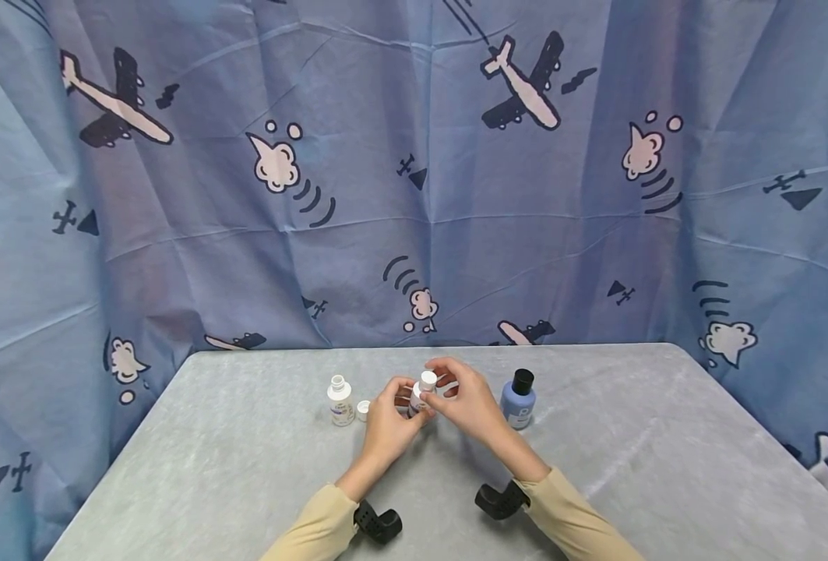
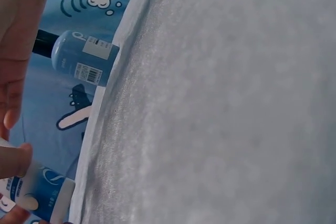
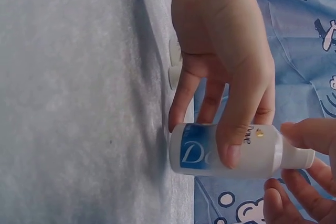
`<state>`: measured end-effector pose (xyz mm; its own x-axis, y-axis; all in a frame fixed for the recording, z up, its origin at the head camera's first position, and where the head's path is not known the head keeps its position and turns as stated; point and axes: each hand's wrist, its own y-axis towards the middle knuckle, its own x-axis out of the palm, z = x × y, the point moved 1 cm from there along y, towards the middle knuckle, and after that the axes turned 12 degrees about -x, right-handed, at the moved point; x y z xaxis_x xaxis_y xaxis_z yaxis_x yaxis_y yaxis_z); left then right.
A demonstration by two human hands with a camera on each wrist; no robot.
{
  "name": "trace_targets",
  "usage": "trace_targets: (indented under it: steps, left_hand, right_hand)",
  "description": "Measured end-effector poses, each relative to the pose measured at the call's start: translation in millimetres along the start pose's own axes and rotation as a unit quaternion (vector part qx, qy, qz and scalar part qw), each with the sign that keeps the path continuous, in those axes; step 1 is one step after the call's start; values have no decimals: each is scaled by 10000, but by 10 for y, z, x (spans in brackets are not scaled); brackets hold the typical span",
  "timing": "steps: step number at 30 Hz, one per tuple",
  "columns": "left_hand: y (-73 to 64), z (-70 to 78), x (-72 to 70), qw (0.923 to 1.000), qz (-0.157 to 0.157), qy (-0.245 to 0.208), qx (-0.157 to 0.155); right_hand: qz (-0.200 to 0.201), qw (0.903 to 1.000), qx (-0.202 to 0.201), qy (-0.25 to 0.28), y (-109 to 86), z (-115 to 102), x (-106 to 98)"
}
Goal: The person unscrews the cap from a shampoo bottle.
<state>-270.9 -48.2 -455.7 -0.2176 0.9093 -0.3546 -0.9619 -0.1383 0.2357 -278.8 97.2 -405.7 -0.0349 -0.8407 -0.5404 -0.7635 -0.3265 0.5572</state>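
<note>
A small white Dove bottle with a blue band near its base is held between both hands at the middle of the table. My left hand grips the bottle's body, thumb across the front and fingers behind. From the other side my right hand pinches the white cap at the top, its thumb and fingertips around it in the right wrist view. Left of the hands stands a second white bottle with its neck uncovered. A loose white cap lies between that bottle and my left hand.
A blue bottle with a black cap stands upright just right of my right hand. The grey table ends at a back edge, behind which a blue curtain with airplane prints hangs.
</note>
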Motion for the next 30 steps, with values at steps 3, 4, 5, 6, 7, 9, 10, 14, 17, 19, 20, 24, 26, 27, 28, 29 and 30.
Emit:
trace_targets:
  steps: [3, 4, 5, 6, 7, 9, 10, 14, 17, 19, 20, 24, 26, 27, 28, 29, 30]
  left_hand:
    - [-8, -2, -4, 10000, 35, 21, 37]
    - [-9, -3, -5, 10000, 41, 24, 45]
    - [-9, -3, -7, 10000, 45, 14, 72]
    - [-10, -3, -9, 9999, 49, 15, 91]
    - [-10, -3, -10, 9999, 49, 17, 111]
    - [-8, -9, -8, 9998, 48, 38, 171]
    - [-9, -12, -7, 9997, 45, 51, 216]
    - [-21, -13, 2, 9984, 117, 128, 538]
    - [-35, -2, 6, 9966, 232, 185, 765]
    - [-39, 11, 3, 9970, 241, 198, 715]
    - [-39, 15, 2, 9974, 226, 194, 661]
    - [-33, 32, -13, 9991, 93, 186, 369]
    - [-28, 31, -20, 9993, 61, 211, 297]
    - [-25, 30, -24, 9994, 57, 226, 260]
    - [-21, 27, -27, 9994, 50, 240, 234]
    - [-18, 26, -31, 9994, 49, 254, 210]
    - [-15, 26, -36, 9995, 41, 264, 179]
  right_hand:
    - [22, 10000, -21, 53, -7, 6, 4]
    - [29, 10000, -29, 63, -9, 8, 4]
    - [38, 10000, -34, 62, -10, 7, 3]
    - [50, 10000, -33, 68, -10, 9, 3]
    - [65, 10000, -40, 64, -10, 9, 3]
    - [100, 9999, -59, 63, -7, 14, 6]
    - [116, 9999, -71, 68, -5, 17, 8]
    - [161, 9998, -114, 68, -1, 30, 15]
    - [150, 9998, -108, 40, -2, 28, 10]
    - [143, 9998, -98, 41, -2, 24, 3]
    - [143, 9999, -84, 47, -1, 21, -3]
    - [153, 9999, 0, 26, 2, 13, -20]
    - [154, 9999, 63, 5, 5, 12, -25]
    - [155, 9998, 92, -8, 8, 13, -26]
    - [159, 9998, 117, -12, 10, 13, -26]
    - [166, 9998, 149, 3, 12, 15, -25]
    - [181, 9997, 172, 20, 16, 15, -24]
